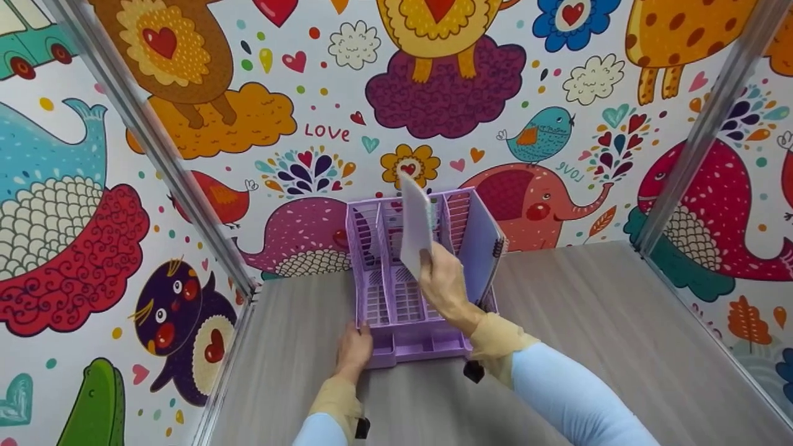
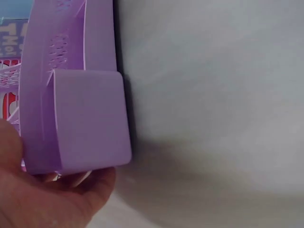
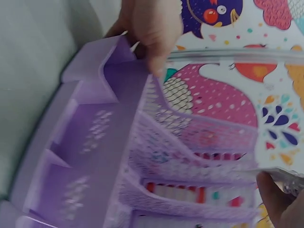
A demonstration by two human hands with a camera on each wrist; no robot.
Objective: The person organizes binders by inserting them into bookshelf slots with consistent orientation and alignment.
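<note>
A light purple desktop file organizer [image 1: 427,355] stands against the back wall, with tall slatted slots and small trays along its front. My left hand [image 1: 355,350] grips its front left corner; in the left wrist view the thumb is on top and fingers curl around the corner tray [image 2: 92,118]. My right hand [image 1: 444,282] pinches a thin, white-backed notebook [image 1: 416,229] by its near edge, upright above the middle slots. A spiral notebook [image 1: 482,248] stands in the rightmost slot, coil toward me. In the right wrist view the held notebook [image 3: 280,175] shows only at the edge.
The organizer sits on a grey wood-grain table [image 1: 570,310]. Walls with colourful cartoon animals [image 1: 310,235] close off the back and both sides, with metal rails [image 1: 700,124] at the corners. Dark lettering on a blue cover [image 2: 13,38] shows through the organizer in the left wrist view.
</note>
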